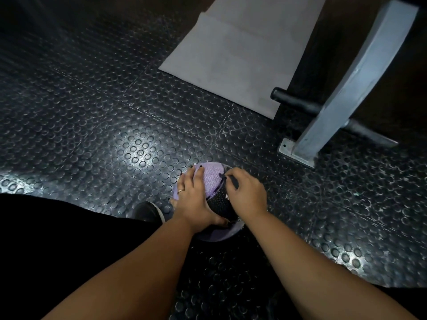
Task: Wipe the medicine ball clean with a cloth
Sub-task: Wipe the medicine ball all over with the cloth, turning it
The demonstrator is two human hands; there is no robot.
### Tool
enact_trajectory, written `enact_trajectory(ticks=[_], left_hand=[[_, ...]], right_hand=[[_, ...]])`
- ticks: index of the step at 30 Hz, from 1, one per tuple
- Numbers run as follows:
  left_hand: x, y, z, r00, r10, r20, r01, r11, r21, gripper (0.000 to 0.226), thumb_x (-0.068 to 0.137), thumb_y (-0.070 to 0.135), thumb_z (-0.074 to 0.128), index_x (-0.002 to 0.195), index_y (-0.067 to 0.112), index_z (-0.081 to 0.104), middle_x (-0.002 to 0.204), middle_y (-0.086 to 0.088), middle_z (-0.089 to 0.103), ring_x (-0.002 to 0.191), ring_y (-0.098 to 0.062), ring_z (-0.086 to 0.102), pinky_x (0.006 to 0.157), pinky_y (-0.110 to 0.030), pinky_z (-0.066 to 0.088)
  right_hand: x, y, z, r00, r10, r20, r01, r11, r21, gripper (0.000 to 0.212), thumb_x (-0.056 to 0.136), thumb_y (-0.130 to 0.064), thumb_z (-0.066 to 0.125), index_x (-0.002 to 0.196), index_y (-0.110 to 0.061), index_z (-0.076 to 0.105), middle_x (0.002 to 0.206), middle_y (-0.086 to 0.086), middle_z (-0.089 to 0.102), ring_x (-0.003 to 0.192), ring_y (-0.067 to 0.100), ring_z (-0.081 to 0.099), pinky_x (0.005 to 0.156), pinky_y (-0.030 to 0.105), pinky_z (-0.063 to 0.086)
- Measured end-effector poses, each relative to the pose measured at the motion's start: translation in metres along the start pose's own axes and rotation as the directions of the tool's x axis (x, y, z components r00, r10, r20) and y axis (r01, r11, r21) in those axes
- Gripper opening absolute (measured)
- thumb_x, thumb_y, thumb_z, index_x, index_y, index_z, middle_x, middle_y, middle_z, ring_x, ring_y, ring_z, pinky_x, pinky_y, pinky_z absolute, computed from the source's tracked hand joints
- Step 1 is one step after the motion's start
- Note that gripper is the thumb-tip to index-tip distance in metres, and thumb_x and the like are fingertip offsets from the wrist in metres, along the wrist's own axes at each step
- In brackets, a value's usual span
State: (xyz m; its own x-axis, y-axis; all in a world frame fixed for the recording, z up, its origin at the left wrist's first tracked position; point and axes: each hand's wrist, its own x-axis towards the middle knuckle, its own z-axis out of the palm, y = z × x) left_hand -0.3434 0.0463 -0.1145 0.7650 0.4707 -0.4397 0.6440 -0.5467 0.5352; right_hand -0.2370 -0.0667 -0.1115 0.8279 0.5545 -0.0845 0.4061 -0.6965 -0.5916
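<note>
Underfoot: a black rubber floor (104, 116) covered in raised round studs, shiny where the light falls on it.
Medicine ball: the purple and black ball (211, 179) sits on the floor right in front of the person, under both hands.
Left hand: the left hand (194, 195) lies flat on the ball's left side, fingers spread and reaching over the purple panel, thumb low on the near side; a ring (181, 190) shows on one finger.
Right hand: the right hand (247, 192) rests on the ball's right side with its fingers curled in at the top. Something dark lies under the fingertips, but I cannot tell whether it is a cloth or the ball's black panel.
Shoe: a dark shoe (147, 211) stands just left of the ball.
Farther back: a pale grey mat (231, 56) lies on the floor, and to its right a grey metal post (346, 88) is crossed by a black bar (295, 102).
</note>
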Motion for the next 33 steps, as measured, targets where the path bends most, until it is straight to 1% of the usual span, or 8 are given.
enact_trajectory(ticks=[2, 5, 12, 18, 23, 26, 29, 33], left_hand=[[-0.002, 0.001, 0.001, 1.000, 0.008, -0.007, -0.008, 1.000, 0.025, 0.159, 0.038, 0.059, 0.095, 0.158, 0.024, -0.005, 0.165, 0.002, -0.005, 0.152, -0.024, -0.009, 0.120, -0.057, 0.013], [-0.004, -0.002, 0.002, 1.000, -0.009, -0.006, 0.009, 0.999, 0.036, 0.161, 0.035, 0.063, 0.093, 0.157, 0.028, -0.005, 0.163, 0.008, -0.005, 0.152, -0.021, -0.008, 0.116, -0.067, 0.018], [-0.001, 0.002, 0.002, 1.000, -0.022, 0.020, 0.021, 0.998, 0.056, 0.159, 0.035, 0.066, 0.090, 0.156, 0.033, -0.007, 0.161, 0.016, -0.007, 0.152, -0.019, -0.008, 0.108, -0.075, 0.023], [0.004, 0.000, -0.004, 0.998, -0.046, 0.039, 0.045, 0.999, 0.019, 0.161, 0.032, 0.064, 0.092, 0.156, 0.035, -0.007, 0.159, 0.017, -0.004, 0.151, -0.023, -0.002, 0.106, -0.076, 0.025], [0.000, 0.002, 0.000, 0.999, -0.026, 0.039, 0.024, 0.999, 0.042, 0.159, 0.034, 0.065, 0.091, 0.156, 0.035, -0.008, 0.159, 0.018, -0.008, 0.152, -0.021, -0.005, 0.108, -0.074, 0.025], [0.005, -0.001, -0.003, 0.998, -0.033, 0.052, 0.033, 0.999, -0.011, 0.160, 0.024, 0.073, 0.077, 0.155, 0.035, -0.007, 0.156, 0.020, -0.007, 0.151, -0.021, -0.006, 0.111, -0.071, 0.024], [0.009, 0.000, -0.002, 0.999, -0.041, 0.024, 0.042, 0.998, -0.053, 0.157, 0.023, 0.074, 0.071, 0.155, 0.035, -0.004, 0.156, 0.019, -0.005, 0.150, -0.021, -0.005, 0.111, -0.070, 0.025], [0.011, 0.004, -0.003, 0.999, -0.048, 0.011, 0.049, 0.997, -0.053, 0.156, 0.026, 0.070, 0.076, 0.156, 0.034, -0.003, 0.159, 0.013, -0.003, 0.150, -0.022, -0.005, 0.112, -0.069, 0.025]], right_hand=[[0.022, 0.004, 0.000, 0.997, 0.082, 0.011, -0.082, 0.997, -0.009, 0.013, 0.090, -0.027, 0.054, 0.098, -0.026, 0.063, 0.097, -0.002, 0.068, 0.083, 0.024, 0.062, 0.066, 0.034, 0.050], [0.049, 0.008, 0.002, 0.979, 0.161, 0.122, -0.161, 0.987, -0.013, 0.013, 0.089, -0.027, 0.054, 0.096, -0.030, 0.064, 0.090, 0.000, 0.068, 0.079, 0.025, 0.061, 0.063, 0.031, 0.048], [0.079, 0.014, 0.009, 0.954, 0.237, 0.185, -0.217, 0.968, -0.124, 0.017, 0.092, -0.028, 0.051, 0.101, -0.032, 0.065, 0.097, 0.002, 0.068, 0.085, 0.024, 0.062, 0.065, 0.028, 0.043], [0.051, 0.012, 0.002, 0.983, 0.087, 0.165, -0.087, 0.996, -0.005, 0.016, 0.091, -0.026, 0.052, 0.101, -0.027, 0.064, 0.100, -0.001, 0.067, 0.086, 0.022, 0.060, 0.071, 0.033, 0.050], [0.011, 0.007, -0.007, 0.993, 0.077, 0.094, -0.087, 0.990, 0.113, 0.012, 0.090, -0.023, 0.056, 0.099, -0.024, 0.063, 0.083, -0.007, 0.060, 0.071, 0.014, 0.052, 0.054, 0.024, 0.031], [-0.017, 0.000, -0.002, 0.997, 0.003, 0.071, -0.014, 0.989, 0.145, 0.013, 0.086, -0.024, 0.058, 0.099, -0.022, 0.061, 0.093, -0.007, 0.065, 0.078, 0.016, 0.057, 0.060, 0.026, 0.036], [-0.031, 0.001, 0.005, 0.991, -0.124, 0.050, 0.121, 0.991, 0.065, 0.019, 0.086, -0.027, 0.053, 0.102, -0.021, 0.059, 0.103, -0.006, 0.065, 0.085, 0.021, 0.063, 0.064, 0.033, 0.047], [-0.022, 0.006, 0.010, 0.972, -0.231, -0.035, 0.226, 0.969, -0.097, 0.021, 0.086, -0.033, 0.040, 0.096, -0.020, 0.053, 0.097, -0.003, 0.064, 0.071, 0.028, 0.064, 0.051, 0.035, 0.047]])
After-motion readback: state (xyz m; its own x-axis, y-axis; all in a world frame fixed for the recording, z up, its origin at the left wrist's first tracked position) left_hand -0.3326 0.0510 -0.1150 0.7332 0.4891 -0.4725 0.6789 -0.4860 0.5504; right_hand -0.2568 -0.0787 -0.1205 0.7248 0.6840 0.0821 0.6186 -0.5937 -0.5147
